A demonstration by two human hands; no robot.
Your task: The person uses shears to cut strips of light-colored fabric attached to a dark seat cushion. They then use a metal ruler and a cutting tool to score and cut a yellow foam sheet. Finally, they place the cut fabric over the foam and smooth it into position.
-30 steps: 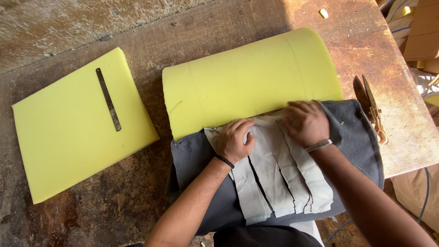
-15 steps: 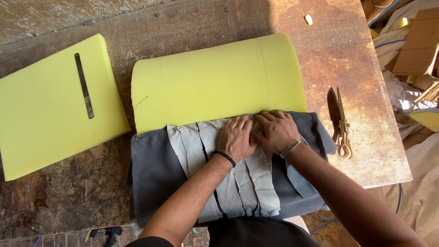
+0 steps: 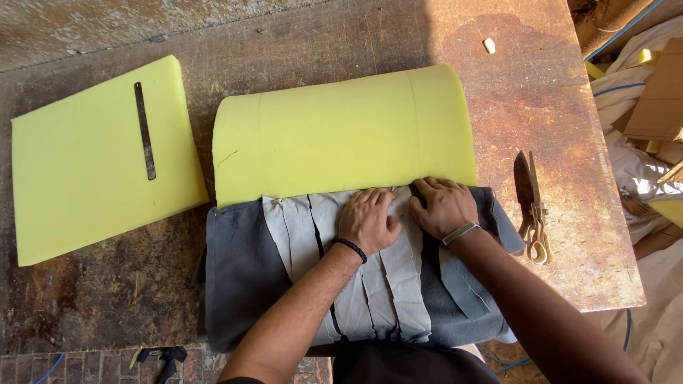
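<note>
A flat yellow foam slab [image 3: 92, 163] bore a thin metal strip [image 3: 145, 130]. My left hand [image 3: 366, 219] and right hand [image 3: 445, 206] lay side by side, fingers flat and grasping nothing, pressing pale pleated fabric strips [image 3: 299, 227] on grey felt [image 3: 242, 270] against curved foam [image 3: 341, 131]; scissors [image 3: 533, 206] rested on the rusty worktop [image 3: 548, 92].

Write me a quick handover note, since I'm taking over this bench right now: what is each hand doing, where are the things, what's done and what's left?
Left hand: flat, palm down on the light grey strips.
Right hand: flat beside it, pressing the fabric at the foam's edge.
Things: the strips lie over dark grey fabric, which laps the near edge of the yellow foam cushion. Scissors lie right of it; a second foam sheet with a metal strip lies left.
Done: strips laid on the fabric.
Left: most of the foam remains uncovered.
</note>
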